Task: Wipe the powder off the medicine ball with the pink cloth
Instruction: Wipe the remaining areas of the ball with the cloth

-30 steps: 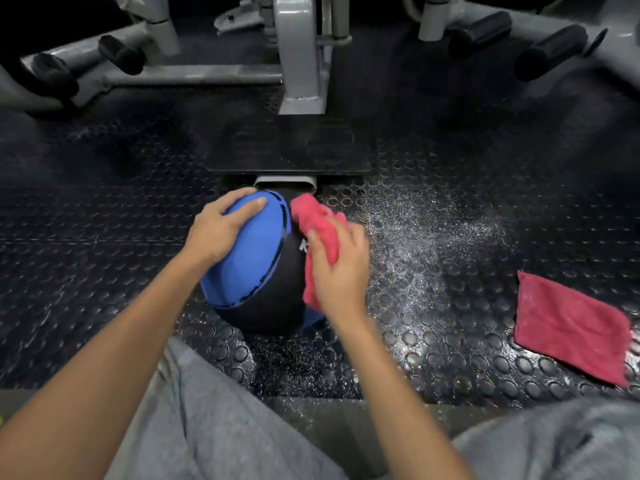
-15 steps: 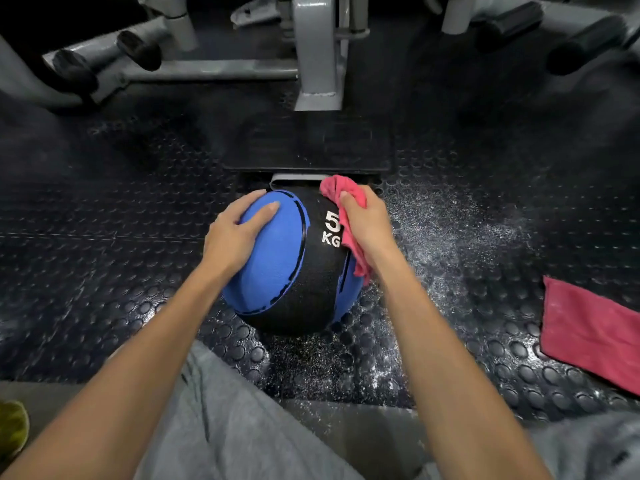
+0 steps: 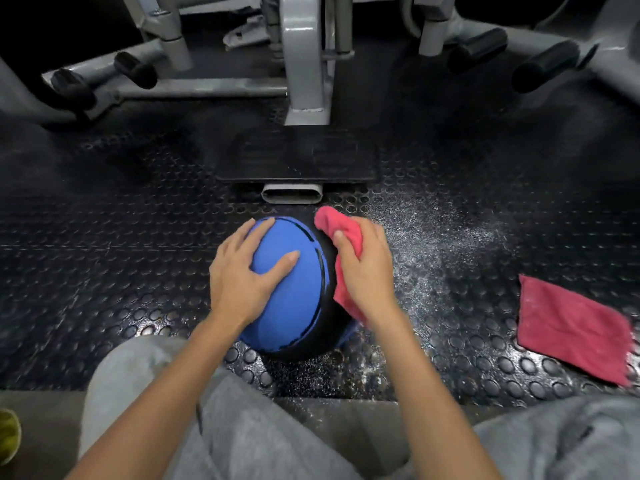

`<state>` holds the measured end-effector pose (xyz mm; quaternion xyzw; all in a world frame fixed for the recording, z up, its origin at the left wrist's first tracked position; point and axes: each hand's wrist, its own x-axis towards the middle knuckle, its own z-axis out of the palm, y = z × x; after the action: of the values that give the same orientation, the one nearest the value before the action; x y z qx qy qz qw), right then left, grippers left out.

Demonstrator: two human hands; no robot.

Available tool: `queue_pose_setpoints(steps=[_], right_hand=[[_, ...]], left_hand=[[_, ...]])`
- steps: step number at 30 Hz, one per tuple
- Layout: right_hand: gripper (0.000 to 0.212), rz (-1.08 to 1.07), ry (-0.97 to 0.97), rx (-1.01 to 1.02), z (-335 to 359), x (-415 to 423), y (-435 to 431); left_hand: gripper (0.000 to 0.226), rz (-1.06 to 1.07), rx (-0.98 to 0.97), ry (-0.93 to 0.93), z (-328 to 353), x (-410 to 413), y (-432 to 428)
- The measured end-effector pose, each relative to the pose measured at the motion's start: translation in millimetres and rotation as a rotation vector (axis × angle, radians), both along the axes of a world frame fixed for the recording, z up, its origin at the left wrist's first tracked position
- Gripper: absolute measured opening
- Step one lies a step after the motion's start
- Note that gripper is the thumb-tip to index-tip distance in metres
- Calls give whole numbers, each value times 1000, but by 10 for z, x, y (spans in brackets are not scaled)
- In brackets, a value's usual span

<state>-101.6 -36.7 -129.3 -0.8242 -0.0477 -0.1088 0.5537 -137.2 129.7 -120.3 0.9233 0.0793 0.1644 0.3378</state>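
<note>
A blue and black medicine ball [image 3: 294, 306] sits on the studded black rubber floor right in front of my knees. My left hand [image 3: 242, 275] lies flat on its blue panel with fingers spread, steadying it. My right hand [image 3: 367, 271] grips a bunched pink cloth [image 3: 341, 226] and presses it against the ball's black right side. The ball's "5 KG" marking is hidden under the cloth and hand.
White powder [image 3: 433, 237] is scattered over the floor right of the ball. A second pink cloth [image 3: 571, 327] lies flat at the right. A grey gym machine frame [image 3: 304, 64] with a black base plate [image 3: 298, 157] stands just beyond the ball.
My right hand with the cloth slid up the ball's right side and has come back down over the "5 KG" marking. My left hand stayed on the blue panel.
</note>
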Motion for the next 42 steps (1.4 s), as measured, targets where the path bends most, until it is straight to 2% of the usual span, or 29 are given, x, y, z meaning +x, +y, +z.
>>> queue_pose_setpoints(steps=[3, 6, 9, 11, 13, 16, 18, 21, 24, 26, 29, 32, 34, 37, 39, 42], right_hand=[[21, 104, 74, -55, 185, 235, -257], [9, 23, 56, 66, 289, 236, -480], [8, 1, 71, 199, 337, 180, -624], [10, 25, 101, 212, 300, 181, -654], [15, 73, 173, 190, 174, 189, -585], [15, 92, 294, 213, -78, 133, -361], [19, -22, 227, 170, -152, 16, -275], [32, -159, -89, 76, -133, -406, -79], [28, -43, -345, -121, -184, -868, 267], [29, 35, -436, -220, -230, -869, 324], [27, 6, -420, -212, -128, -529, 176], [30, -52, -209, -49, 48, -194, 46], [31, -76, -131, -8, 101, -96, 35], [27, -91, -253, -134, 11, -272, 106], [25, -6, -390, -215, -150, -522, 163], [25, 147, -516, -230, -252, -617, 114]], left_hand=[[63, -182, 9, -71, -5, -124, -52], [57, -339, -108, -15, 96, -34, -23], [66, -180, -100, 230, 163, 225, -11], [73, -76, -69, 357, 157, 309, -16], [72, -29, -108, 346, 139, 300, -50], [41, 32, -102, 225, 168, 233, -144], [32, 24, -105, 242, 201, 259, -161], [41, 10, -116, 308, 229, 375, -110], [57, 1, -136, 356, 252, 580, -100], [60, -6, -137, 400, 268, 700, -103], [63, -61, -149, 419, 278, 761, -98], [59, -66, -143, 410, 252, 784, -134], [46, -18, -99, 420, 243, 812, -170], [39, 42, -60, 439, 230, 913, -193], [42, 43, -52, 453, 244, 984, -211], [48, 46, -97, 456, 290, 1012, -178]])
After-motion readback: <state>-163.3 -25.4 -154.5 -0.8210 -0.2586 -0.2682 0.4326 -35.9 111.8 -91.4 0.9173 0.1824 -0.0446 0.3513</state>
